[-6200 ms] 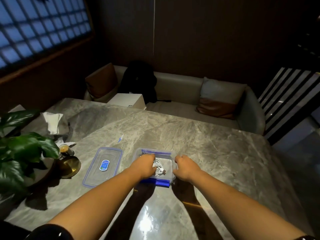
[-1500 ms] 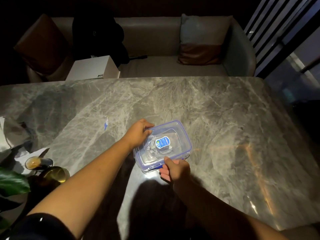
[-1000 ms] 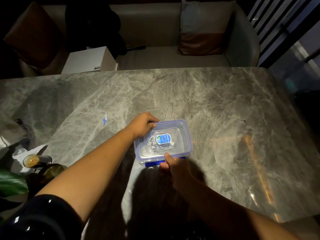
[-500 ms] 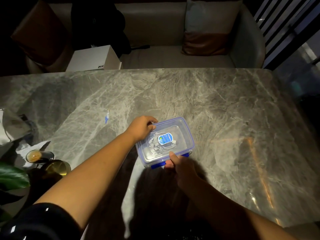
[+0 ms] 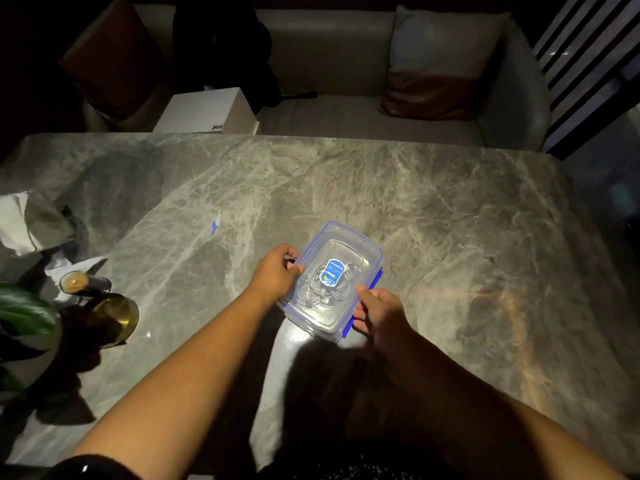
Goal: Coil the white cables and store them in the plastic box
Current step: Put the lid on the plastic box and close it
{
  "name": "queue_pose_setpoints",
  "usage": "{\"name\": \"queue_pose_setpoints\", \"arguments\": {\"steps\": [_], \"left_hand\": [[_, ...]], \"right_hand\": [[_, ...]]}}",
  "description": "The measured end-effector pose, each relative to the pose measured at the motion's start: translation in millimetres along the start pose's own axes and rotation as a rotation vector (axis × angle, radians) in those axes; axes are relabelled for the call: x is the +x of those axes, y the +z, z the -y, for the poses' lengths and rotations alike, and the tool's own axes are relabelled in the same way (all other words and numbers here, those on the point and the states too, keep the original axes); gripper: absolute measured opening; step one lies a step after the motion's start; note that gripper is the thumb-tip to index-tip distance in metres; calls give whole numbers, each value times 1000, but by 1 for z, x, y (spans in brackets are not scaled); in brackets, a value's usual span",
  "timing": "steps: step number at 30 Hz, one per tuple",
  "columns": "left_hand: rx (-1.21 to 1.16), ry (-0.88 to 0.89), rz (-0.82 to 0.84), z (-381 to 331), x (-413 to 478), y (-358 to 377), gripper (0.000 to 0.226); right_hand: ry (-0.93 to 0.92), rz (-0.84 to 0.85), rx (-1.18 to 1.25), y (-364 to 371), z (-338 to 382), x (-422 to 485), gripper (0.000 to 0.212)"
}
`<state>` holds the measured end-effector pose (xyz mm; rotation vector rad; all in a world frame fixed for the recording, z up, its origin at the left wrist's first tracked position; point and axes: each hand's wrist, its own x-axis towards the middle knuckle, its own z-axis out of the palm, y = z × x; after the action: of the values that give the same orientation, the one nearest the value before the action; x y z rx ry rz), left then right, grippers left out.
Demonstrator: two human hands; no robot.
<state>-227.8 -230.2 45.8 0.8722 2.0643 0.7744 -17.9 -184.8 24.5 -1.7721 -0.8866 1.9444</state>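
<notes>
A clear plastic box (image 5: 360, 244) with a blue-rimmed lid and a blue label sits on the grey marble table (image 5: 450, 237), turned at an angle. Coiled white cables (image 5: 315, 289) show through the lid inside it. My left hand (image 5: 275, 271) grips the box's left long side. My right hand (image 5: 375, 310) holds the right long side, with the thumb on the lid beside a blue clip (image 5: 348, 327).
At the table's left edge stand a gold bowl (image 5: 116, 317), a small cup (image 5: 74, 282), plant leaves (image 5: 24, 310) and crumpled paper (image 5: 20, 220). A small blue scrap (image 5: 215, 226) lies further out. A sofa with cushions and a white carton (image 5: 207, 112) is behind the table.
The lid that lay beside the box now covers it. In the last second the box has turned counter-clockwise, and my right hand moved from its near edge to its right side.
</notes>
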Motion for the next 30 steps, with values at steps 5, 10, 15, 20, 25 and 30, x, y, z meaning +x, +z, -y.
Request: {"name": "queue_pose_setpoints", "arguments": {"steps": [5, 10, 15, 20, 25, 30], "left_hand": [[-113, -119, -51, 2, -18, 17, 21], [-232, -180, -115, 3, -35, 42, 30], [-266, -172, -177, 1, -48, 57, 23], [-269, -167, -219, -1, -53, 61, 20], [-296, -179, -203, -1, -50, 56, 21], [-373, -224, -137, 1, -45, 50, 22]], "right_hand": [[-44, -1, -82, -16, 15, 15, 31], [-130, 25, -166, -32, 32, 24, 29], [-213, 30, -307, -40, 43, 31, 29], [-264, 3, -416, -42, 42, 35, 29], [-275, -10, -448, -42, 41, 35, 31], [-224, 29, -373, -44, 40, 36, 34]]}}
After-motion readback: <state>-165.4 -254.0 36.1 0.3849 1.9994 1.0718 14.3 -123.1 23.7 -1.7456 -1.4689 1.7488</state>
